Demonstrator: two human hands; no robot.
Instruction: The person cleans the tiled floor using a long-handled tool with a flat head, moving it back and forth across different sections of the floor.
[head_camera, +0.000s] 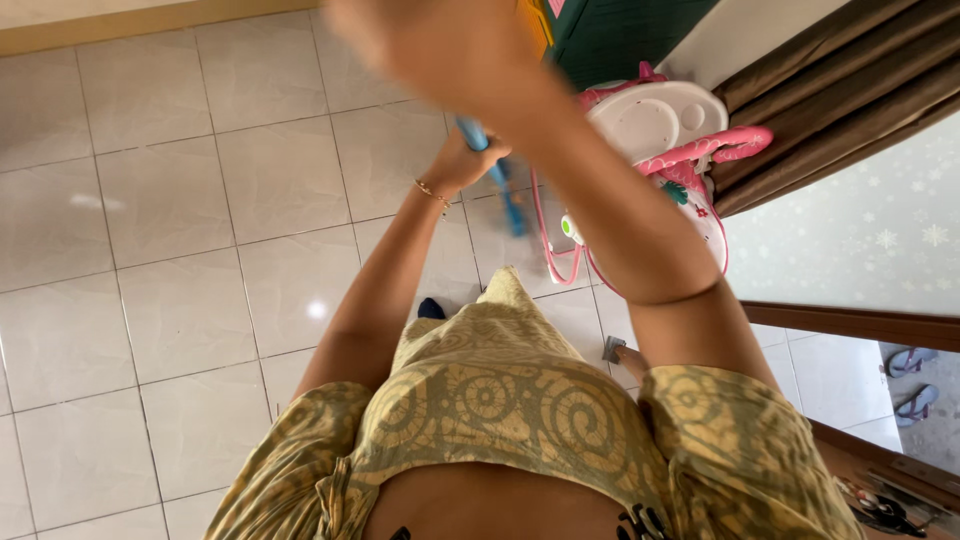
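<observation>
Blue handle (500, 180) — pink-and-white baby seat (660, 130), white tiles (180, 200).

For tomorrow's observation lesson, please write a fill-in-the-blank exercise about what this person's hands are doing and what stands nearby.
1. The left hand grips a long handle coloured ____.
2. The floor is covered in pale ____.
3. The child's seat beside the curtain is white and ____.
4. The left wrist wears a thin ____.

Missing words: blue; tiles; pink; bracelet
</observation>
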